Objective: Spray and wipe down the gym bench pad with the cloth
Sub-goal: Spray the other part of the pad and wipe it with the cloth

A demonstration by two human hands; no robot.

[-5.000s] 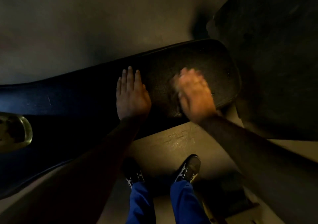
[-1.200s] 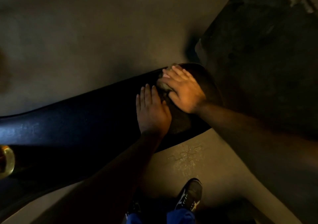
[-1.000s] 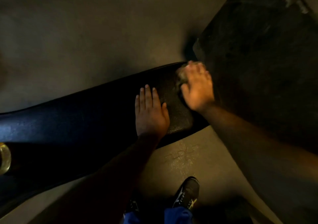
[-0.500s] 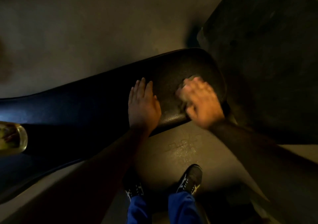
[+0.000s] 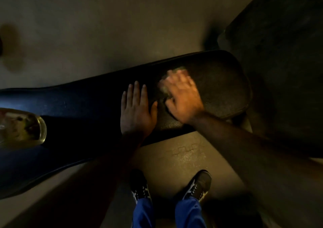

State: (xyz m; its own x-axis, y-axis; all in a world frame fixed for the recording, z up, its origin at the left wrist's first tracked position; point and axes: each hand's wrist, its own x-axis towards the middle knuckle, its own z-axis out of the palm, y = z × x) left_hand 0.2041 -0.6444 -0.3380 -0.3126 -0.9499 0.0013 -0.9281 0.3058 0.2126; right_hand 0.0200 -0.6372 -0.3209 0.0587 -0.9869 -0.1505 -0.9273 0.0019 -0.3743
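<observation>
The long dark bench pad (image 5: 223,80) runs from the lower left to the middle right of the dim head view. My left hand (image 5: 137,111) lies flat on the pad, fingers together and pointing away from me, with nothing in it. Just to its right, my right hand (image 5: 183,96) presses a small pale cloth (image 5: 164,87) onto the pad; the hand is blurred with motion and covers most of the cloth. A clear bottle (image 5: 21,128) with yellowish liquid stands on the pad at the far left.
A dark floor mat (image 5: 283,52) lies beyond the pad's right end. My two dark shoes (image 5: 199,187) and blue trouser legs stand on the bare floor (image 5: 104,26) close to the pad's near edge.
My right hand with the cloth has slid left across the pad's right end, toward my left hand. Over the last seconds it swept back and forth. The left hand stayed flat.
</observation>
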